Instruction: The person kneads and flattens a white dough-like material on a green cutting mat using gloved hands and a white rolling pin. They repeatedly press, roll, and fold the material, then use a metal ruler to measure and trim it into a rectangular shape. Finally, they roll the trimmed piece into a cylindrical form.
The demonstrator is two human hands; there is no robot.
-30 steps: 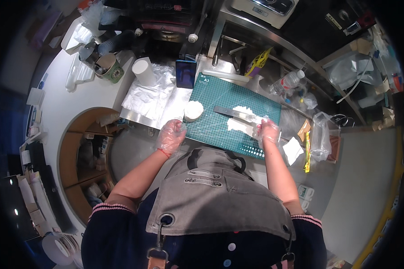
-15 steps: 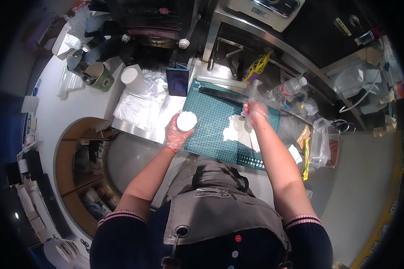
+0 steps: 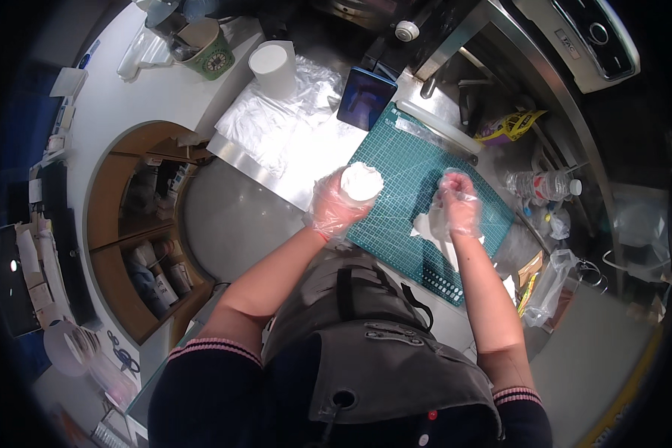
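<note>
One white cylinder (image 3: 362, 181) with a ragged top is held in the left hand (image 3: 331, 209) at the left edge of the green gridded cutting mat (image 3: 403, 194); the left hand, covered by a clear plastic glove, is partly closed, fingers and palm wrapped around the cylinder's side; contact between cylinder and mat cannot be determined; the right hand (image 3: 459, 203), similarly gloved, is positioned over the right half of the mat, fingers curled and tips drawn together; whether anything is gripped between them cannot be determined; an irregular flat white piece (image 3: 428, 225) lies on the mat, partly covered by the right hand and forearm; a white rod (image 3: 442, 128) lies along the mat's far edge; a smartphone (image 3: 367, 98) stands near its far left corner; a clear plastic bottle (image 3: 543, 184) lies on its side to the right.
</note>
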